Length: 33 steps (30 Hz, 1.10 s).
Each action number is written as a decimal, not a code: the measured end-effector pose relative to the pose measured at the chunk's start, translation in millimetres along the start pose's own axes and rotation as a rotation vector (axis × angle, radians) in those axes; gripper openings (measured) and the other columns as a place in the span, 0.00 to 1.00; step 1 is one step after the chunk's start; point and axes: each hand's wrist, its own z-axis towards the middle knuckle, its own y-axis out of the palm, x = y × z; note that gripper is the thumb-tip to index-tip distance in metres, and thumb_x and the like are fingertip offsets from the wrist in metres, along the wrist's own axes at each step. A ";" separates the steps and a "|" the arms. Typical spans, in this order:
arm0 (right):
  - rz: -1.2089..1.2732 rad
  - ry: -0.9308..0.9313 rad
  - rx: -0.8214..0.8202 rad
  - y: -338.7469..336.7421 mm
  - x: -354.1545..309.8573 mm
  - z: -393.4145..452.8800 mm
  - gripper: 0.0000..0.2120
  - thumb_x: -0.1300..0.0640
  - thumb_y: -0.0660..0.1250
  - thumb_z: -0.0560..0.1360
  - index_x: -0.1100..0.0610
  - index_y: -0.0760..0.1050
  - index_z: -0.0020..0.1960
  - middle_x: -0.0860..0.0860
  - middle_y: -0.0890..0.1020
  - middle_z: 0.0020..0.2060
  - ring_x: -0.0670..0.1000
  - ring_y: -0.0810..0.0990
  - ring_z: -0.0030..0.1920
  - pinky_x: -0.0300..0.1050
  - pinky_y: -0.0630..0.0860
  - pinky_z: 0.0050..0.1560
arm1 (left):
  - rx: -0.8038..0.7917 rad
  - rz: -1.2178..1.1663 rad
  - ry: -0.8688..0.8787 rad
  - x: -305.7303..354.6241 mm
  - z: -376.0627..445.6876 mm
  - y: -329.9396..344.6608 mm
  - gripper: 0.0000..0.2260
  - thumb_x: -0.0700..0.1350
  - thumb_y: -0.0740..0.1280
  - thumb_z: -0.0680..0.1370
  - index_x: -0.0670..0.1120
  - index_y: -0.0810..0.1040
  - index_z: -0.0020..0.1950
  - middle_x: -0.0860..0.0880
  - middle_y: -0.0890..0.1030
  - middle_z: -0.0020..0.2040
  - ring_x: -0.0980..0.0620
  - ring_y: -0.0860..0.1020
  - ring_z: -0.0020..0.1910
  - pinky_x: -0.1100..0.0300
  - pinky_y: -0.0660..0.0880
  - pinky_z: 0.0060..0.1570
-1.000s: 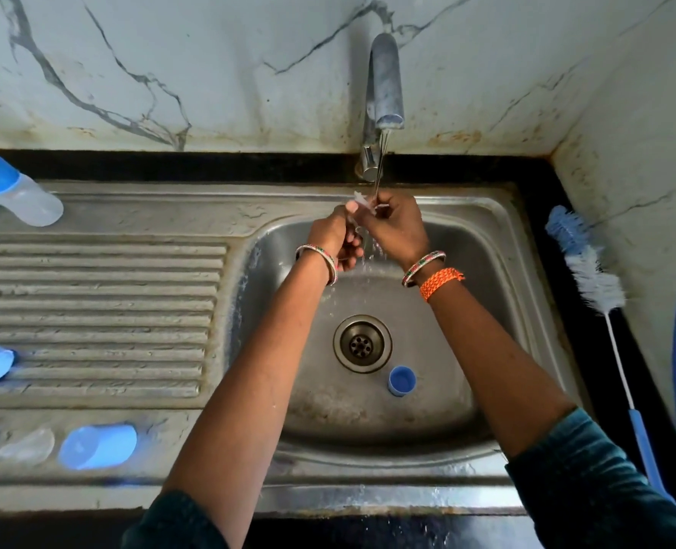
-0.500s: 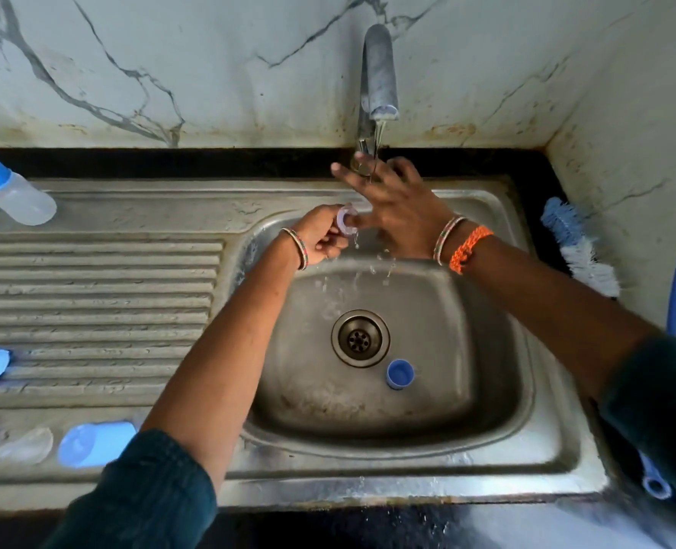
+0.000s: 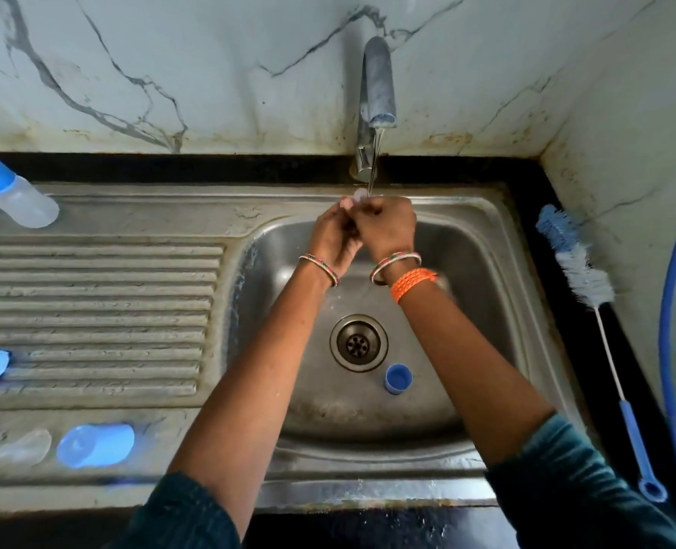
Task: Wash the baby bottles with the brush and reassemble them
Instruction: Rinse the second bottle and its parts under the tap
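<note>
We note right hand [image 3: 385,227] has come back from the steel tap [image 3: 378,89]; both grips now pinch the small clear plastic bottle part [image 3: 360,195] under the thin stream, w/ left hand [image 3: 334,235]. Rinse resumed. Blue-white bristle bottle brush [image 3: 578,263] idle on desk, right.
</note>
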 end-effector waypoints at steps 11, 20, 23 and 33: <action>-0.105 -0.143 0.161 -4.7 11.1 -14.7 0.13 0.55 0.71 0.73 0.58 0.79 0.56 0.54 0.83 0.45 0.51 0.80 0.42 0.43 0.77 0.49 | 0.343 0.229 -0.021 -16.8 4.1 18.8 0.15 0.45 0.56 0.82 0.39 0.75 0.41 0.46 0.74 0.37 0.50 0.72 0.39 0.73 0.64 0.18; -0.172 -0.307 -0.142 -6.2 14.1 -6.4 0.21 0.56 0.71 0.73 0.60 0.74 0.65 0.55 0.81 0.57 0.52 0.79 0.57 0.33 0.69 0.57 | 0.049 -0.059 -0.156 -2.8 -2.4 -10.2 0.14 0.38 0.53 0.82 0.43 0.74 0.40 0.50 0.79 0.27 0.58 0.77 0.25 0.67 0.75 0.27; -0.189 -0.363 -0.140 -8.5 13.4 -4.2 0.20 0.58 0.72 0.72 0.61 0.76 0.62 0.56 0.82 0.55 0.52 0.80 0.55 0.33 0.71 0.54 | -0.002 -0.026 -0.193 -3.6 -4.2 -19.8 0.12 0.40 0.54 0.82 0.43 0.72 0.42 0.49 0.76 0.30 0.54 0.74 0.29 0.62 0.74 0.31; -0.244 -0.130 -0.023 14.0 68.3 -16.2 0.15 0.57 0.72 0.72 0.61 0.79 0.57 0.55 0.84 0.48 0.54 0.82 0.47 0.35 0.70 0.46 | 0.218 0.402 -0.234 -14.7 12.6 -46.6 0.11 0.40 0.55 0.81 0.47 0.70 0.40 0.49 0.71 0.36 0.54 0.68 0.32 0.62 0.65 0.31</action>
